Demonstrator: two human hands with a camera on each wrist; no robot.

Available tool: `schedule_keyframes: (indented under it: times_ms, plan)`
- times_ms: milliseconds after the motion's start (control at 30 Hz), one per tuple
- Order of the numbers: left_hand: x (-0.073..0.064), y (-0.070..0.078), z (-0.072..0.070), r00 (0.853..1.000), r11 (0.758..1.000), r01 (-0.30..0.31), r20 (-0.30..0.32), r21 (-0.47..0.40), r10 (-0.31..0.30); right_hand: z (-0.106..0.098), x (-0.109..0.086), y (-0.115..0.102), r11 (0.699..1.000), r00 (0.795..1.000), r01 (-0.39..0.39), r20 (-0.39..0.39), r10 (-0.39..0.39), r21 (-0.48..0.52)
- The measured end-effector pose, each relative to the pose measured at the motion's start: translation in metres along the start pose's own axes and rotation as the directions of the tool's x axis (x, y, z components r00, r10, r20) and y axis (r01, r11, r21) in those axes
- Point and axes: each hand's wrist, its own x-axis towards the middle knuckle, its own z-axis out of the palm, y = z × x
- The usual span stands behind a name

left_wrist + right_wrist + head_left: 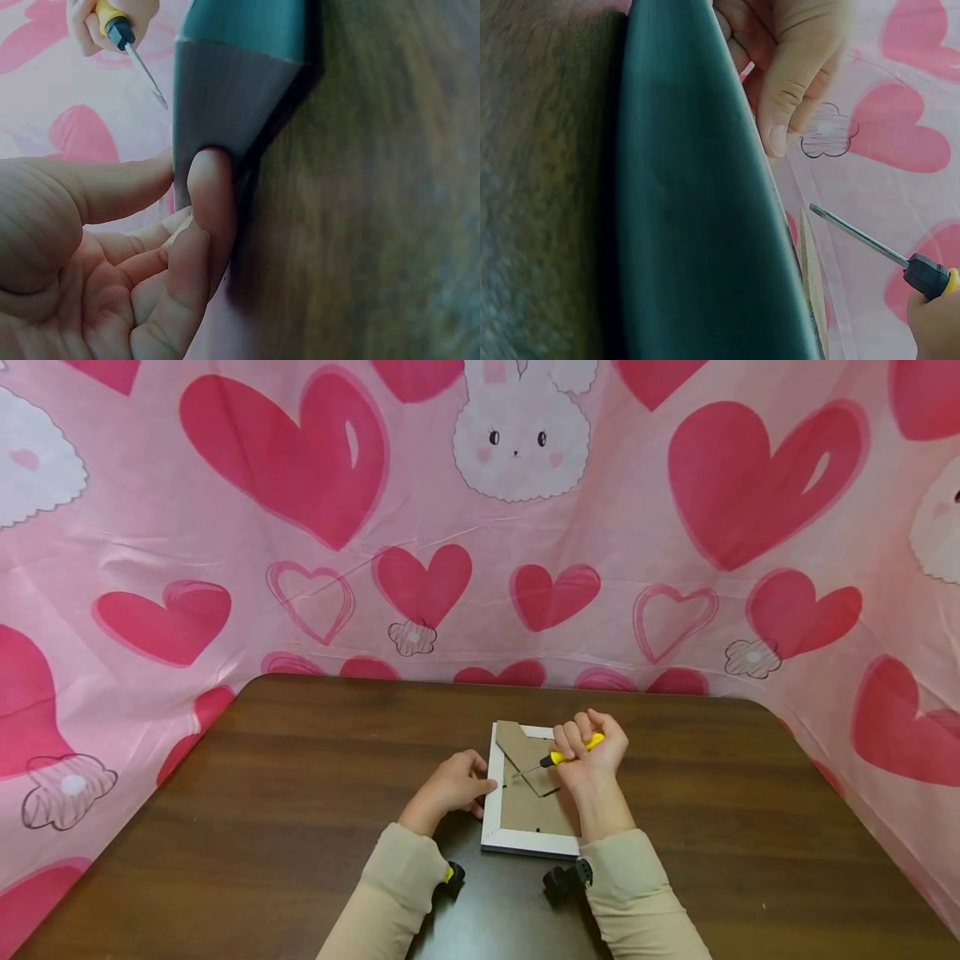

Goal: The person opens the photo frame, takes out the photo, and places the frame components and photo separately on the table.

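Note:
A white picture frame lies face down on the table, its brown backing board and the hinged stand on it facing up. With thumb on the top edge and fingers against the side, my left hand holds the frame's left border; the left wrist view shows this hand close up. My right hand grips a screwdriver by its yellow and black handle. Its metal shaft points down-left, the tip close over the backing near a small black tab. In the right wrist view the screwdriver appears above the frame's side.
The dark wooden table stretches out on both sides of the frame. Behind it hangs a pink cloth printed with hearts and bunnies. Black wrist-worn devices sit below both cuffs, near the frame's front edge.

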Motion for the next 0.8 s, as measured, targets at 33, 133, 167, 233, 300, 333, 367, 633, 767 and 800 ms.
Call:
schedule_keyframes:
  times_ms: [33,133,167,233,300,333,367,633,767,800]
  plan:
    - [0.0002,-0.0004,0.0005,1.0,1.0,-0.002,0.001,0.0,0.002,-0.0007,0.0001,0.0002,1.0,1.0,0.0,0.004,0.0,0.009]
    - [0.0003,-0.0003,0.0013,1.0,1.0,-0.01,0.0,0.008,0.01,-0.0029,0.0008,0.0007,1.0,1.0,-0.014,0.016,0.014,0.013]
    - [0.0004,-0.0002,0.0015,1.0,1.0,-0.011,0.0,0.01,0.011,-0.0032,0.0009,0.0009,1.0,1.0,-0.018,0.021,0.017,0.015]
    - [0.0007,0.0,0.0015,1.0,1.0,-0.01,0.0,0.013,0.01,-0.0038,0.001,0.0012,1.0,0.999,-0.029,0.034,0.029,0.011]
    - [0.0006,0.0005,0.0013,1.0,1.0,-0.013,0.002,0.014,0.013,-0.0041,0.0011,0.0011,0.999,0.998,-0.044,0.051,0.044,0.002]
    - [0.0006,0.0006,0.0012,1.0,1.0,-0.013,0.002,0.012,0.013,-0.0044,0.0012,0.001,0.999,0.997,-0.051,0.061,0.052,-0.008]
    - [0.0007,0.0007,0.0011,1.0,1.0,-0.014,0.003,0.011,0.014,-0.0045,0.0012,0.001,0.998,0.996,-0.052,0.065,0.054,-0.026]
    - [0.0005,0.0016,0.0001,1.0,1.0,-0.011,0.013,0.005,0.011,-0.0064,0.0034,0.0029,0.995,0.996,-0.064,0.057,0.068,-0.07]
    - [0.0004,0.0017,0.0005,1.0,1.0,-0.008,0.013,0.01,0.008,-0.0074,0.0039,0.0046,0.994,0.996,-0.066,0.048,0.07,-0.086]
    - [0.0005,0.0016,0.0006,1.0,1.0,-0.008,0.013,0.008,0.008,-0.0076,0.004,0.0049,0.994,0.996,-0.068,0.049,0.072,-0.084]
